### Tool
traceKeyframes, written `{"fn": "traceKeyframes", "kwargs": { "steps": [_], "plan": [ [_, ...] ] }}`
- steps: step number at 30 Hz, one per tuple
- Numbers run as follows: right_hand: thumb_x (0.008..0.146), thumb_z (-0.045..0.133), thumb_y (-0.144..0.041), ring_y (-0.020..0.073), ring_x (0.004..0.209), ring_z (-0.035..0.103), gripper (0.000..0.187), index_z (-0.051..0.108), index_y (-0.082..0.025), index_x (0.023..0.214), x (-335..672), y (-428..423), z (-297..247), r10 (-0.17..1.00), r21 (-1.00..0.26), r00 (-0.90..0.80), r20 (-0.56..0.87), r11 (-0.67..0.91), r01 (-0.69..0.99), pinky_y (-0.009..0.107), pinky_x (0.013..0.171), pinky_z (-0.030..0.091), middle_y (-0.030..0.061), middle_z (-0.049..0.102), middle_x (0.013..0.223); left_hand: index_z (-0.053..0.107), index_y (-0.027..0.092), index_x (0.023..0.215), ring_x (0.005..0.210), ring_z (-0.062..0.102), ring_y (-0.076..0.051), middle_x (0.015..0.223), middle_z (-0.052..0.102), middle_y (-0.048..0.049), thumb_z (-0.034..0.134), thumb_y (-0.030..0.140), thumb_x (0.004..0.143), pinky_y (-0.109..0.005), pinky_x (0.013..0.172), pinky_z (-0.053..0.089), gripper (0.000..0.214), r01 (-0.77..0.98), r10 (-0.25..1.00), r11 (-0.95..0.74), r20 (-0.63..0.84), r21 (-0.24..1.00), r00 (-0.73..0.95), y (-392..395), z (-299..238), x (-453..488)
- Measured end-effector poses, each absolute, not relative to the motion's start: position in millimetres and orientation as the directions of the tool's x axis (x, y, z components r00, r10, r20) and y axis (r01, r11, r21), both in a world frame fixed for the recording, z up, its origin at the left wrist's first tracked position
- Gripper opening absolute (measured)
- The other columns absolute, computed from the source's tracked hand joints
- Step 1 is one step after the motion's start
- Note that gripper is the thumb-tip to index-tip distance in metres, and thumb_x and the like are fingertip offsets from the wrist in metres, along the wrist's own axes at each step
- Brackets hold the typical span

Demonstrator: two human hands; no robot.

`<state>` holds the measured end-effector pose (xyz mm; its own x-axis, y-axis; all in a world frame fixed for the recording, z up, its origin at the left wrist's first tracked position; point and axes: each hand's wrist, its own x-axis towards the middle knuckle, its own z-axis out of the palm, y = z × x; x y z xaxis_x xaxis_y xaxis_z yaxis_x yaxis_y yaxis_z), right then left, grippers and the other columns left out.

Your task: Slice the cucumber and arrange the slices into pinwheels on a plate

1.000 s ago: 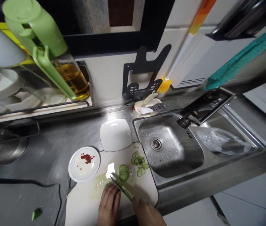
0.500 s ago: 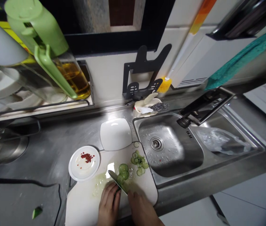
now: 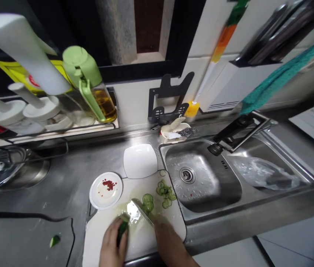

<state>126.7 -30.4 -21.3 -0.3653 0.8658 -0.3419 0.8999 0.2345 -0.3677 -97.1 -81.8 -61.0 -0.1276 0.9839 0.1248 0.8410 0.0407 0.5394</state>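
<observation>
1. Left hand (image 3: pixel 114 239) grips cucumber piece (image 3: pixel 122 230) over cutting board (image 3: pixel 97 239), apart from knife (image 3: pixel 143 213); probably for clearance.
2. Right hand (image 3: pixel 168 239) closed round knife's near end, presumably for control.
3. Slices (image 3: pixel 147 202) lie beyond knife, likely leaving working room.

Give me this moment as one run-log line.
left hand: holding cucumber piece | right hand: holding knife | on cutting board: cucumber slices

The left hand (image 3: pixel 114 239) holds a cucumber (image 3: pixel 122 230) in its fingers over the board (image 3: pixel 142 243). Right of them, the right hand (image 3: pixel 166 237) grips a knife (image 3: pixel 143 214); beyond the fingers lie slices (image 3: pixel 147 203) and a plate (image 3: pixel 100 200) of red bits (image 3: pixel 108 184).
</observation>
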Motion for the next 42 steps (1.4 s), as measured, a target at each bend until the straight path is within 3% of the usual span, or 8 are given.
{"fn": "traceKeyframes", "kwargs": {
  "steps": [6,14,18,21,24,27,35,42],
  "plan": [
    [0.082,0.036,0.000,0.0258,0.088,0.066,0.044,0.062,-0.016,0.113,134,-21,13,0.760,-0.280,-0.390,-0.519,0.280,0.918,0.037,0.076,0.052,0.0129,0.067,0.103,0.058,0.020,0.114,0.100,0.065,-0.026,0.110,0.068,-0.0103,0.047,0.046,0.084,-0.040,0.087,0.053,0.040,0.795,0.883,0.402,0.036,0.455,-0.467,-91,-66,-165],
    [0.079,0.045,0.000,0.0236,0.086,0.064,0.045,0.056,-0.018,0.118,156,-15,32,0.817,-0.227,-0.413,-0.403,0.348,0.910,0.032,0.074,0.047,0.0129,0.058,0.115,0.043,0.011,0.133,0.109,0.060,-0.031,0.122,0.059,-0.0167,0.043,0.044,0.086,-0.043,0.092,0.049,0.058,0.745,0.834,0.513,-0.042,0.426,-0.550,-86,-66,-167],
    [0.082,0.045,-0.002,0.0206,0.082,0.063,0.044,0.053,-0.018,0.122,157,-14,19,0.848,-0.158,-0.444,-0.290,0.415,0.896,0.030,0.072,0.045,0.0113,0.059,0.110,0.040,0.007,0.134,0.114,0.054,-0.034,0.122,0.056,-0.0203,0.049,0.049,0.083,-0.049,0.096,0.046,0.067,0.774,0.842,0.458,0.068,0.437,-0.536,-87,-57,-160],
    [0.081,0.045,0.000,0.0197,0.079,0.063,0.043,0.055,-0.019,0.118,155,-12,10,0.849,-0.126,-0.454,-0.272,0.436,0.891,0.029,0.070,0.044,0.0098,0.060,0.104,0.051,0.013,0.125,0.115,0.052,-0.034,0.119,0.058,-0.0168,0.054,0.050,0.081,-0.053,0.098,0.042,0.057,0.801,0.856,0.326,0.204,0.501,-0.476,-78,-40,-131],
    [0.082,0.043,0.001,0.0201,0.076,0.064,0.043,0.056,-0.018,0.118,151,-11,6,0.849,-0.094,-0.460,-0.260,0.452,0.887,0.030,0.068,0.045,0.0111,0.062,0.104,0.060,0.022,0.113,0.106,0.057,-0.027,0.111,0.064,-0.0108,0.056,0.040,0.085,-0.045,0.094,0.047,0.034,0.758,0.979,0.074,0.098,0.648,-0.178,-55,-20,-82],
    [0.083,0.042,0.002,0.0206,0.075,0.065,0.042,0.056,-0.017,0.117,147,-11,5,0.846,-0.060,-0.475,-0.241,0.476,0.877,0.031,0.068,0.046,0.0124,0.063,0.103,0.064,0.023,0.108,0.097,0.060,-0.023,0.103,0.067,-0.0081,0.061,0.029,0.082,-0.038,0.086,0.049,0.027,0.665,0.997,-0.049,-0.007,0.746,0.081,-25,-9,-39],
    [0.080,0.045,0.003,0.0205,0.079,0.065,0.043,0.059,-0.020,0.112,154,-31,-11,0.860,-0.014,-0.431,-0.273,0.444,0.896,0.029,0.069,0.047,0.0114,0.063,0.105,0.068,0.020,0.099,0.100,0.057,-0.024,0.100,0.067,-0.0072,0.061,0.025,0.079,-0.037,0.088,0.044,0.022,0.696,0.982,0.023,-0.148,0.718,0.120,24,-24,-28],
    [0.075,0.041,0.004,0.0181,0.075,0.066,0.053,0.057,-0.027,0.115,185,-69,-8,0.881,-0.086,-0.362,-0.305,0.353,0.932,0.026,0.070,0.046,0.0081,0.063,0.107,0.067,0.023,0.104,0.102,0.055,-0.024,0.101,0.067,-0.0067,0.059,0.018,0.076,-0.038,0.089,0.041,0.030,0.723,0.971,-0.017,-0.160,0.691,0.176,29,-34,-33]
  ]
}}
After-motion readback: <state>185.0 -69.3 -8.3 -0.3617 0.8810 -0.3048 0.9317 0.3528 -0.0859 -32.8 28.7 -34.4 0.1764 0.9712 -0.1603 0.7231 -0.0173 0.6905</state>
